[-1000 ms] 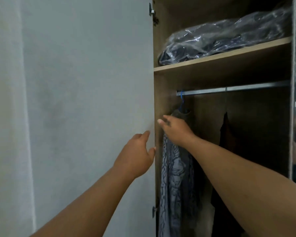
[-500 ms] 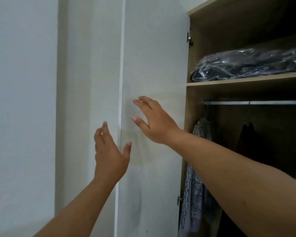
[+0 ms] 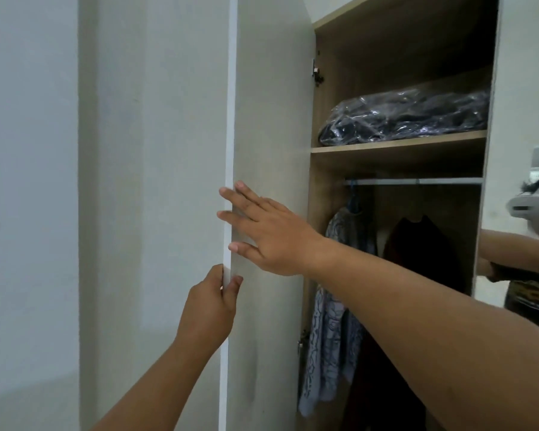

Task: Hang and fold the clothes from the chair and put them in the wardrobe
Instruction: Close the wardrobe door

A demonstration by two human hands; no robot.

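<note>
- Our left hand [image 3: 210, 301] pinched the free edge of the wardrobe door [image 3: 271, 126], thumb on the inner face and fingers curled round the outer side.
- Our right hand [image 3: 269, 233] lay just above it, fingers straight and spread flat against the door's inner face, holding nothing.
- The door's long axis ran upright; its edge stood directly at both hands, the left the nearer to it.
- To the right of our hands the wardrobe [image 3: 399, 144] stood open, a patterned grey garment [image 3: 333, 293] and a dark one [image 3: 417, 244] hanging from the rail [image 3: 414, 181].
- We judged that the door would swing right, across the opening.
</note>
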